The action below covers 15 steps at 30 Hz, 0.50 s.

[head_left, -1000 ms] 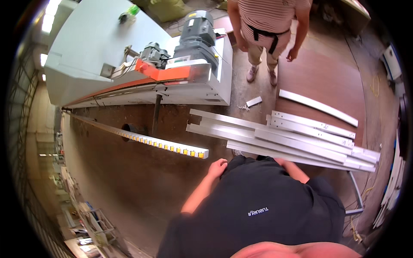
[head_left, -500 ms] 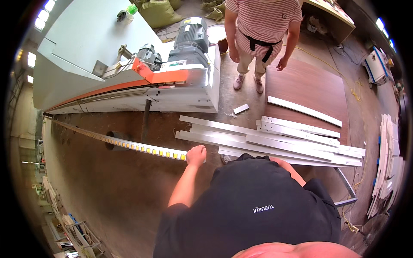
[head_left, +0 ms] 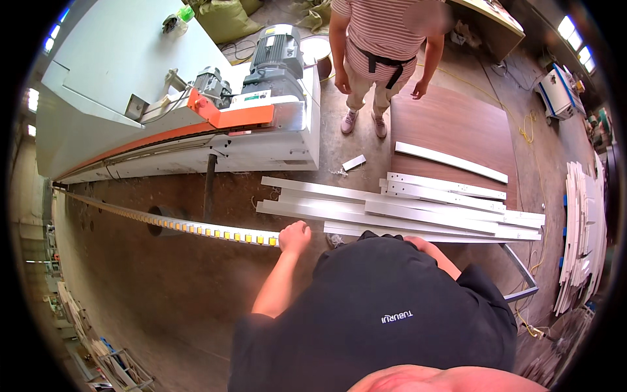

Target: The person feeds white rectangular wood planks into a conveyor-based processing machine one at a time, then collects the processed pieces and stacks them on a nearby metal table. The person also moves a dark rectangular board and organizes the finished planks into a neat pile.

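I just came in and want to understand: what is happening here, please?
The person's left hand is curled over the near end of a long rail with yellow blocks. The right hand, mostly hidden by the black shirt, is near the white strips. Beyond them, another person stands with arms hanging down.

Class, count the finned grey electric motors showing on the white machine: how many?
2. The large grey motor stands near the right end of the white machine; the smaller grey motor sits to its left. Others may be hidden.
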Available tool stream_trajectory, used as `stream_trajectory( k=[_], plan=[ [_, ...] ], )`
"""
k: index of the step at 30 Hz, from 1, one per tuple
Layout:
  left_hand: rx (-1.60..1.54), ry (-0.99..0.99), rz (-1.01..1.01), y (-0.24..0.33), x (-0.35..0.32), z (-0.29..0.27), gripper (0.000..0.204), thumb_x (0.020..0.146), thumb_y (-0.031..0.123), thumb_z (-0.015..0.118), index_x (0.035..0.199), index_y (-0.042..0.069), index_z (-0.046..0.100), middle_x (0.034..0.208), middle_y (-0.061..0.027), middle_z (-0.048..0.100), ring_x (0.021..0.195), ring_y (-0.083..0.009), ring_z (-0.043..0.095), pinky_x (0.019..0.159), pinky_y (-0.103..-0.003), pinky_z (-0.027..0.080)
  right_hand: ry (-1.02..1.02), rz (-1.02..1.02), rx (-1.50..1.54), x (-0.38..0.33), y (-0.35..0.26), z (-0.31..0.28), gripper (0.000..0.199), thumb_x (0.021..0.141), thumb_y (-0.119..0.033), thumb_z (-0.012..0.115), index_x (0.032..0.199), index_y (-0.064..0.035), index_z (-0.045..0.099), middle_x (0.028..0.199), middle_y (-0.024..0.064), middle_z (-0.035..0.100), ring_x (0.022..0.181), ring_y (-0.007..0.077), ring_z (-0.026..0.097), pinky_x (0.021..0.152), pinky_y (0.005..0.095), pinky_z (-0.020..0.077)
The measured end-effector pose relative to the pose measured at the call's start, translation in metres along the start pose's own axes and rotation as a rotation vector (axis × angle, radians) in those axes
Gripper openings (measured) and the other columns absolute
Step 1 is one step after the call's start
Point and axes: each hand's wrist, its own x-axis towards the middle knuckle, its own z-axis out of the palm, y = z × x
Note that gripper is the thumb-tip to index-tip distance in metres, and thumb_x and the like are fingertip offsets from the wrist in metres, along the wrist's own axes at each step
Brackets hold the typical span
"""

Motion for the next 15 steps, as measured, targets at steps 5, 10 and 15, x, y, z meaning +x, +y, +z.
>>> stream_trajectory(
  k=[5, 10, 15],
  plan=[
    [-0.009, -0.009, 0.006, 0.006, 0.003, 0.000, 0.027, 0.095, 0.037, 0.065, 0.102, 0.014, 0.077, 0.101, -0.0097, 0.080, 0.099, -0.0340, 0.075, 0.090, -0.051, 0.057, 0.050, -0.019, -0.052, -0.003, 0.003, -0.002, 0.051, 0.109, -0.039, 0.050, 0.153, -0.0141, 0.056, 0.142, 0.0229, 0.067, 0.130, 0.0423, 0.064, 0.111, 0.0465, 0.0509],
    [0.020, 0.040, -0.031, 0.002, 0.002, 0.001, 0.027, 0.094, 0.037, 0.065, 0.102, 0.014, 0.078, 0.099, -0.0104, 0.080, 0.097, -0.0355, 0.075, 0.088, -0.051, 0.058, 0.192, 0.452, 0.299, 0.006, -0.044, -0.037, 0.066, 0.098, -0.063, 0.066, 0.130, -0.0065, 0.077, 0.128, 0.0223, 0.076, 0.118, 0.0358, 0.073, 0.103, 0.0440, 0.0552],
    [0.016, -0.003, -0.016, 0.013, 0.004, 0.001, 0.026, 0.094, 0.035, 0.065, 0.105, 0.016, 0.080, 0.101, -0.0090, 0.080, 0.098, -0.0352, 0.075, 0.089, -0.051, 0.057, 0.570, 0.644, 0.664, 0.022, 0.030, -0.111, 0.048, 0.099, -0.051, 0.067, 0.120, -0.0084, 0.071, 0.104, 0.0060, 0.076, 0.082, 0.0199, 0.068, 0.063, 0.0418, 0.0558]
  ],
)
